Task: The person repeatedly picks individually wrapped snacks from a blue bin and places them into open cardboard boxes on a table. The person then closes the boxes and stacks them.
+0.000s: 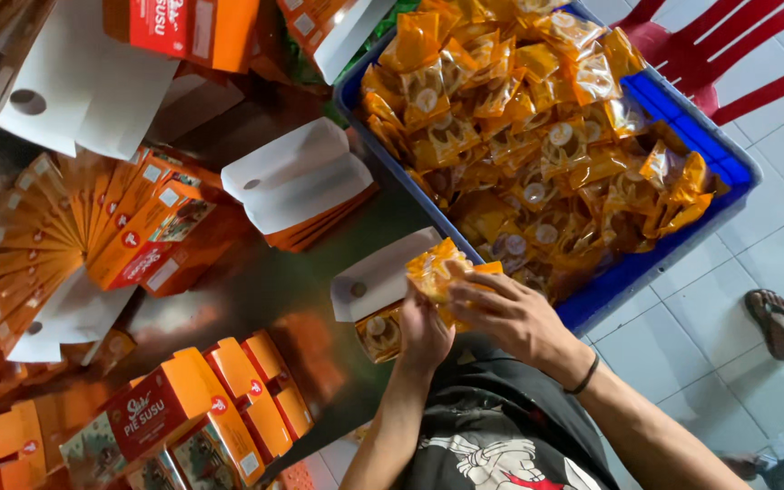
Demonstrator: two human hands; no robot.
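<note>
Hands at a packing table: our left hand steadies an open orange carton while our right hand pinches yellow snack packets above its mouth. Crowded so, a packet could slip past the flap. Dark glossy tabletop, blue crate, flat cartons; white tiled floor.

Orange-wrapped packets atop open box
</note>
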